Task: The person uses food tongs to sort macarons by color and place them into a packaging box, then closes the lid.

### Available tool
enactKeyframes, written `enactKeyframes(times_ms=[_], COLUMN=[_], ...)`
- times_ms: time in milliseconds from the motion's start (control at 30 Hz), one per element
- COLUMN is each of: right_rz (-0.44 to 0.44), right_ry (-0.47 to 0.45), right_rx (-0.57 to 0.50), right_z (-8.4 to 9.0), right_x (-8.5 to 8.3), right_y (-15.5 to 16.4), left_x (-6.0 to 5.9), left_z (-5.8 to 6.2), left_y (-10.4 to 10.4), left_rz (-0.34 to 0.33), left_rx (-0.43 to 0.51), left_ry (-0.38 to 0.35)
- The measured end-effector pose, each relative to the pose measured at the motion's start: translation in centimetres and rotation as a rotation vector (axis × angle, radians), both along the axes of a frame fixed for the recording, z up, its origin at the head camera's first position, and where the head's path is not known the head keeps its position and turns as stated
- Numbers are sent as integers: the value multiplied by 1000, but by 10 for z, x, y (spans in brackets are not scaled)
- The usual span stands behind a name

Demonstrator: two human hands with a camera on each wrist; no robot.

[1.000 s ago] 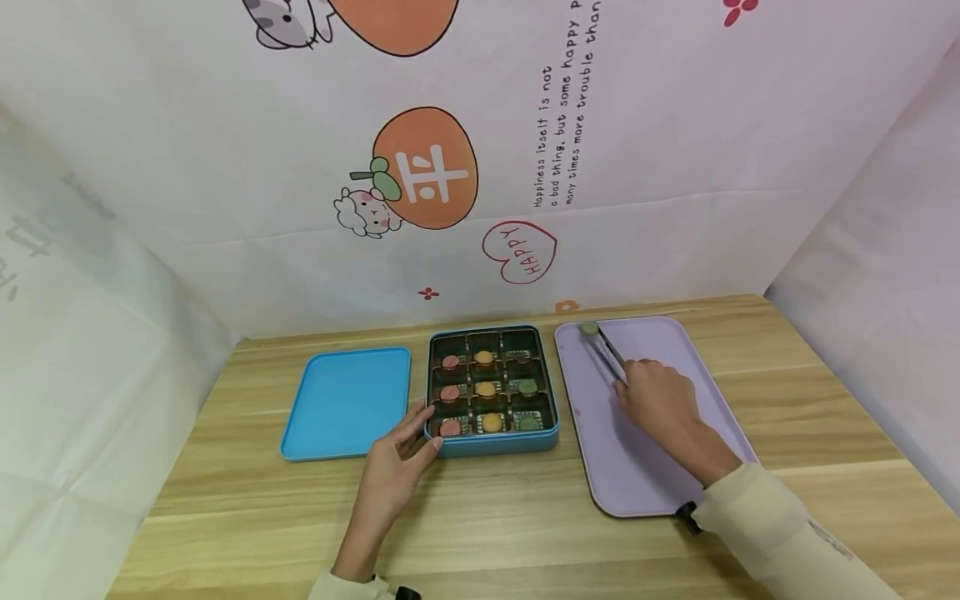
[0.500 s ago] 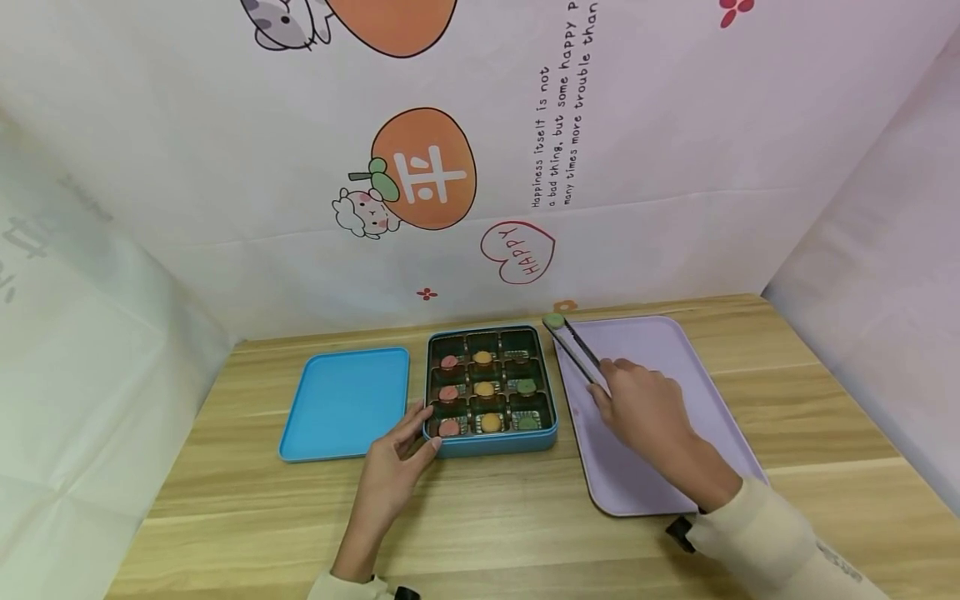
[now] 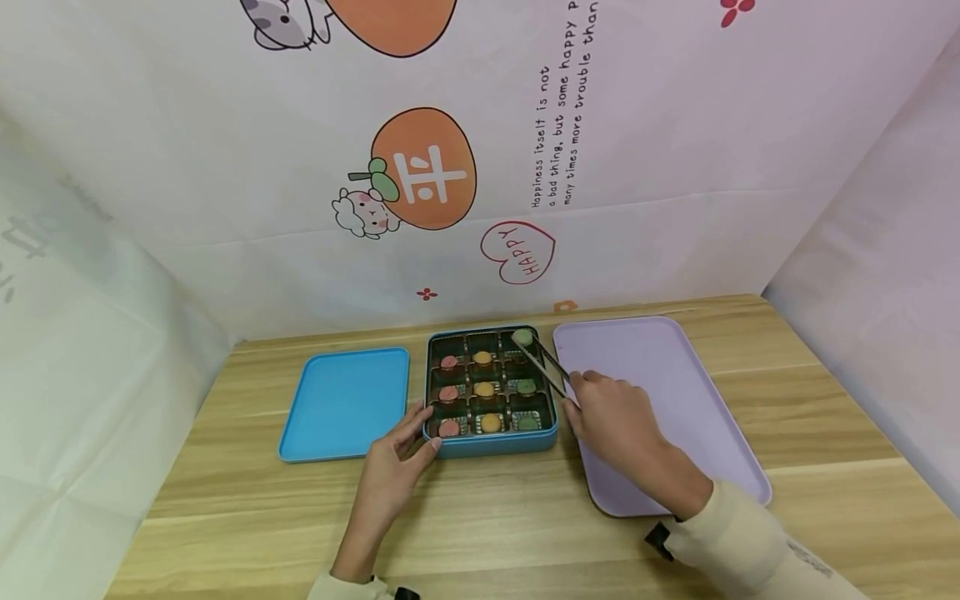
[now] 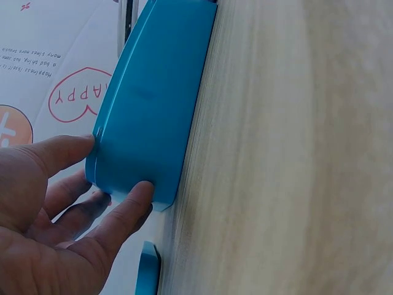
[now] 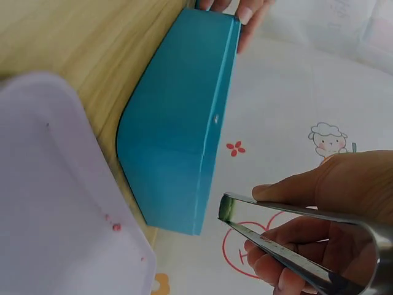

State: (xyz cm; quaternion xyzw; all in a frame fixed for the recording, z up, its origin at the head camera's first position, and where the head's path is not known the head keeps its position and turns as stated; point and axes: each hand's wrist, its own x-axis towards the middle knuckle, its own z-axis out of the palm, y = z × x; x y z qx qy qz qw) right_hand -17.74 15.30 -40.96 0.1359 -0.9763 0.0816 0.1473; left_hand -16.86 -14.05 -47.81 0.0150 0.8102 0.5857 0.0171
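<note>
My right hand [image 3: 617,417] grips metal tongs [image 3: 546,372], whose tips pinch a small round green sweet [image 3: 522,337]. In the head view this sweet is over the back right compartment of a blue square box [image 3: 495,444]; in the right wrist view it is between the tong tips [image 5: 226,208]. A dark divided insert in the box holds pink sweets [image 3: 448,393] on the left, yellow ones [image 3: 485,389] in the middle and green ones [image 3: 527,386] on the right. My left hand [image 3: 393,467] holds the box's front left corner, thumb at the front, fingers along the side.
A blue lid [image 3: 347,406] lies left of the box. A lilac tray [image 3: 660,350] lies to the right, partly under my right forearm, with red crumbs [image 5: 116,227] on it. The wooden table [image 3: 465,525] meets a printed white cloth [image 3: 645,225] at the back.
My right hand has moved left from the tray, carrying the green sweet in the tongs to above the box's back right compartment. The left hand has stayed at the box corner.
</note>
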Motion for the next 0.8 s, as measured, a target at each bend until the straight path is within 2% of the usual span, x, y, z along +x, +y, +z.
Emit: enactKeyframes(times_ms=[800], right_rz=[9], right_ry=[-48], right_rx=[-7], right_z=[-5], right_x=[-9], right_y=[-6], left_x=[-1], left_z=[-2], left_y=[-1], left_rz=[11], left_rx=[-22], left_ry=[7])
